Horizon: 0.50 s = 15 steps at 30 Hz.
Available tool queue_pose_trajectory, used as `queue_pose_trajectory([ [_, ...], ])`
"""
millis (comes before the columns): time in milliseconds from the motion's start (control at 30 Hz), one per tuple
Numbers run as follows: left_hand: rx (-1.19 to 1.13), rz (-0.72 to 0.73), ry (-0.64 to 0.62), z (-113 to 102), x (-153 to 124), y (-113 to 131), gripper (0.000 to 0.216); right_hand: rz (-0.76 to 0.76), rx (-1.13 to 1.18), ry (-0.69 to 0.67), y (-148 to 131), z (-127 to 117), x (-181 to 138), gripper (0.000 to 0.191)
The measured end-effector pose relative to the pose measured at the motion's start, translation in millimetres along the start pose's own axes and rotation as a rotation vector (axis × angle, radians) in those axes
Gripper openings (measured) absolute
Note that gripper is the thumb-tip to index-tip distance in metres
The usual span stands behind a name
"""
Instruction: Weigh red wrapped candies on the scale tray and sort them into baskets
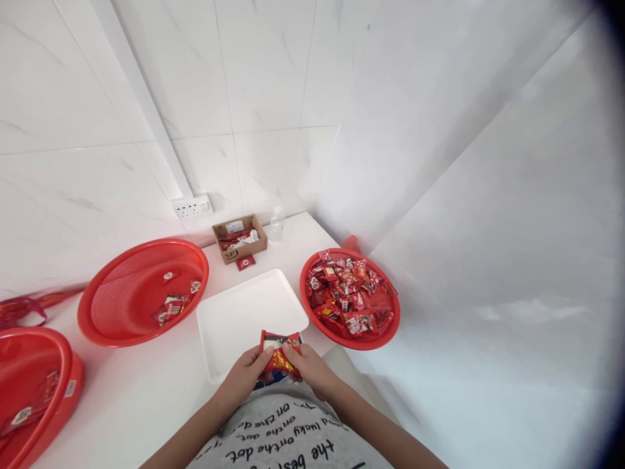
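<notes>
Both hands hold a small red packet with gold print (280, 359) close to my body, at the near edge of the white tray. My left hand (251, 368) grips its left side with the thumb on top. On the other side, my right hand (308, 366) pinches it the same way. Fingers beneath the packet are mostly hidden. The white tray (249, 306) lies just beyond the hands with a bare surface. Right of it stands a red basket (396, 319) heaped with red packets (349, 290).
A large red basket (105, 303) at left holds several packets; another red basket (73, 365) sits at the lower left. Behind the tray are a cardboard box (251, 248), a loose red packet (245, 262) and a clear bottle (277, 227). A wall socket (192, 206) is above.
</notes>
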<state>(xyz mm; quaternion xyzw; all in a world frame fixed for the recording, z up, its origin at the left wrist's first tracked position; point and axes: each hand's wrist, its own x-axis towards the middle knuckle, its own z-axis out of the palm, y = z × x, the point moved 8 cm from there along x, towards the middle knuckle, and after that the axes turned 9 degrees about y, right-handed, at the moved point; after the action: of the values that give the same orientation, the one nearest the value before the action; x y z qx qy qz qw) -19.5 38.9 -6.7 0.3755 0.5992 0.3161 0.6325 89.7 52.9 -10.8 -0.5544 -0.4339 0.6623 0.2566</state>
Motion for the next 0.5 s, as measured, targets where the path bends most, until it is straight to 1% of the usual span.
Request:
queue_pose_trajectory([
  [100,-0.022,-0.063,-0.03,3.8,-0.7,-6.9,0.055,-0.015,0.032,0.027,-1.1,1.1,1.4,0.056],
  [200,-0.016,-0.082,-0.067,7.2,-1.7,-9.0,0.052,-0.048,0.025,0.006,-1.0,5.8,2.2,0.056],
  [300,-0.035,-0.041,-0.082,7.0,-2.1,-3.6,0.049,-0.063,0.016,-0.043,3.0,11.3,2.0,0.057],
  [400,-0.086,0.027,-0.112,6.3,-2.7,5.1,0.045,-0.037,-0.002,-0.12,8.5,18.1,0.6,0.059],
  [500,-0.07,0.048,-0.101,3.1,-1.9,6.7,0.045,-0.028,-0.027,-0.141,8.6,20.9,0.4,0.06],
])
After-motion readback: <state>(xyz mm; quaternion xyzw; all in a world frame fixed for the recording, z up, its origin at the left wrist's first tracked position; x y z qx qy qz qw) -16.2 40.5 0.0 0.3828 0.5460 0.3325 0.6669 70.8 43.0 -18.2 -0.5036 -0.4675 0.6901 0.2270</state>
